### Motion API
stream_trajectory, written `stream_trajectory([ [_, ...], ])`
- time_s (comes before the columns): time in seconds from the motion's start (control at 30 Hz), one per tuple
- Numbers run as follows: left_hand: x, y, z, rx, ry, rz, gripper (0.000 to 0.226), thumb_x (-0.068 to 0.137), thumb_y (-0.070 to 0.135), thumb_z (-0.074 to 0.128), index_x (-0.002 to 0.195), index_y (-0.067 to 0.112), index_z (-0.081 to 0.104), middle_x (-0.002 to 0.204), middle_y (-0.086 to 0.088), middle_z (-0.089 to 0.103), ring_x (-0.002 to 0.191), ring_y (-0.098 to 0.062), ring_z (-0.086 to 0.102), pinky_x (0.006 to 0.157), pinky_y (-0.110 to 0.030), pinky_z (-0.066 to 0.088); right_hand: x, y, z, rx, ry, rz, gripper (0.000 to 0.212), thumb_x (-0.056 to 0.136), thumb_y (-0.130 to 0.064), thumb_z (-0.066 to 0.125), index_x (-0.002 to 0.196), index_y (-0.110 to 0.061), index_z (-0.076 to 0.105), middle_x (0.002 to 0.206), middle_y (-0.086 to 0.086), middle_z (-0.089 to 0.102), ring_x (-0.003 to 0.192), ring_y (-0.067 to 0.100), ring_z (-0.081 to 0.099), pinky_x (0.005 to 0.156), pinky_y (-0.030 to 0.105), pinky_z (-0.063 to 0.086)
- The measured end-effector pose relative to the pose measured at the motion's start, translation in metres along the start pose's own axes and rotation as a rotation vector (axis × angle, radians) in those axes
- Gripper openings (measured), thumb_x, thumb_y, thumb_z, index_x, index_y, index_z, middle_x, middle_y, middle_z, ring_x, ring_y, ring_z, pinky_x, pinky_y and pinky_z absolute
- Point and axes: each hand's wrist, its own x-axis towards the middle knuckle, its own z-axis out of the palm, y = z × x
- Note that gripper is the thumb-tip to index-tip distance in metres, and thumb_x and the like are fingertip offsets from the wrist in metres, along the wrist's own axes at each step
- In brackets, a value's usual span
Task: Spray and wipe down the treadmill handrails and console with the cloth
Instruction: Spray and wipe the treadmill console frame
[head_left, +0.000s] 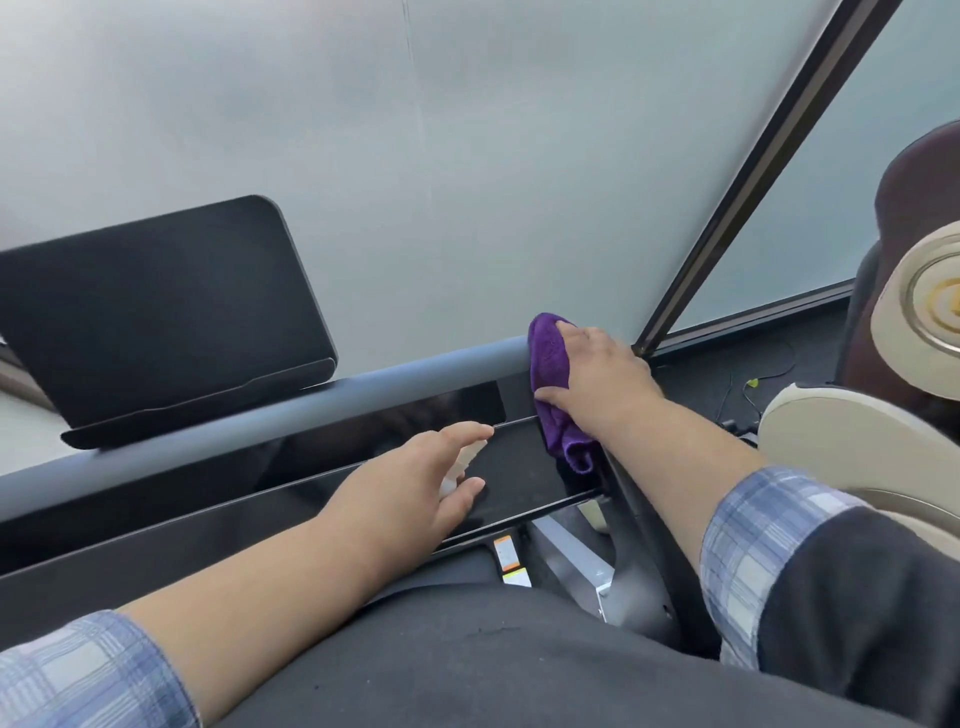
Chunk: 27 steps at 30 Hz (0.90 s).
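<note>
A grey handrail bar (311, 410) crosses the treadmill from lower left to upper right. At its right end my right hand (597, 379) presses a purple cloth (550, 364) around the bar; the cloth's tail hangs down over the console edge. Below the bar lies the glossy black console panel (260, 493). My left hand (415, 478) hovers over that panel and holds a small clear spray bottle (465, 462), mostly hidden by the fingers. A black tablet holder (156, 312) stands up behind the bar at left.
A frosted glass wall (467, 156) with a dark frame post (753, 166) rises right behind the treadmill. A massage chair in brown and cream (883, 415) stands close on the right. Cables lie on the dark floor (737, 384). Warning stickers (509, 561) show below the console.
</note>
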Motion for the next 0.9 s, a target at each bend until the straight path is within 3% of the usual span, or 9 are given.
stream_trajectory([
  [0.13,-0.009,-0.004,-0.006,-0.022,-0.02,0.043,0.054,0.092,0.05,0.055,0.131,0.061,0.02,0.118,0.025,0.057,0.1,-0.002,0.059,0.083,-0.019,0.044,0.024,-0.01,-0.009,-0.135,-0.088,-0.253,0.098,0.08,-0.069,0.065,0.157,-0.032,0.017,0.159,0.002,0.031,0.144,0.026,0.031,0.115,0.047,0.031],
  [0.23,-0.019,-0.011,-0.009,-0.023,-0.039,0.074,0.052,0.092,0.048,0.056,0.132,0.058,0.023,0.123,0.023,0.056,0.103,-0.001,0.059,0.087,-0.018,0.044,0.024,-0.025,-0.008,-0.213,-0.064,-0.369,0.095,0.081,-0.072,0.06,0.157,-0.033,0.017,0.16,-0.002,0.029,0.145,0.023,0.027,0.116,0.046,0.026],
  [0.33,-0.025,-0.021,-0.012,-0.057,0.023,0.035,0.054,0.092,0.044,0.06,0.132,0.058,0.026,0.114,0.03,0.051,0.102,-0.001,0.056,0.084,-0.01,0.037,0.02,-0.06,-0.001,-0.185,-0.058,-0.5,0.093,0.082,-0.074,0.057,0.156,-0.035,0.019,0.16,-0.003,0.029,0.147,0.021,0.023,0.119,0.046,0.02],
  [0.47,-0.035,-0.032,-0.016,-0.063,0.057,0.01,0.053,0.092,0.043,0.061,0.132,0.056,0.028,0.111,0.023,0.057,0.098,-0.002,0.056,0.082,-0.013,0.038,0.011,-0.126,0.017,-0.156,-0.053,-0.607,0.09,0.082,-0.074,0.055,0.155,-0.035,0.019,0.159,-0.001,0.029,0.146,0.024,0.023,0.119,0.049,0.015],
  [0.57,-0.039,-0.037,-0.018,-0.074,0.088,-0.01,0.053,0.091,0.039,0.064,0.133,0.054,0.035,0.115,0.023,0.057,0.105,-0.001,0.052,0.083,-0.007,0.032,0.008,-0.152,0.026,-0.121,-0.054,-0.62,0.088,0.083,-0.07,0.058,0.155,-0.036,0.021,0.159,0.0,0.029,0.146,0.025,0.021,0.12,0.05,0.011],
  [0.73,-0.027,-0.026,-0.014,-0.068,0.077,-0.001,0.05,0.092,0.041,0.061,0.138,0.045,0.044,0.119,0.015,0.06,0.107,-0.003,0.05,0.083,-0.007,0.031,0.008,-0.134,0.02,-0.064,-0.064,-0.558,0.084,0.083,-0.065,0.061,0.154,-0.038,0.023,0.159,-0.003,0.028,0.146,0.021,0.02,0.12,0.047,0.013],
  [0.9,-0.007,-0.005,-0.006,-0.05,0.003,0.06,0.049,0.095,0.046,0.053,0.14,0.053,0.032,0.127,0.016,0.055,0.109,-0.007,0.057,0.091,-0.023,0.043,0.006,-0.07,0.004,-0.042,-0.053,-0.32,0.086,0.083,-0.065,0.063,0.155,-0.039,0.021,0.161,-0.004,0.025,0.149,0.022,0.015,0.121,0.045,0.013],
])
